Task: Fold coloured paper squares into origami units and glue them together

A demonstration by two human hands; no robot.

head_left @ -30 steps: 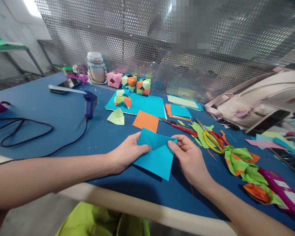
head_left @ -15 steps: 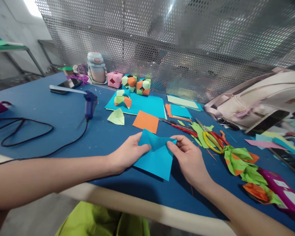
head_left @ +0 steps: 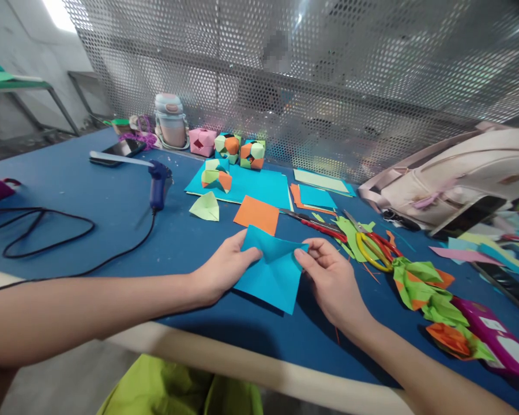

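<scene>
Pinched between thumb and fingers of left hand (head_left: 225,266) at one side, and of right hand (head_left: 334,283) at upper-right corner: blue paper square (head_left: 272,282), slightly bowed, near front edge of desk (head_left: 112,242). Apparently mid-crease; probably calling for a steady two-sided hold. Just beyond, orange square (head_left: 256,215). Farther right, purple packet (head_left: 482,320) with pale panels, lettering too small to read.

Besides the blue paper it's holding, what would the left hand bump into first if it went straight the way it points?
The left hand would likely meet the orange square just beyond the blue paper, though the hand's height is unclear, so it might pass over.
</scene>
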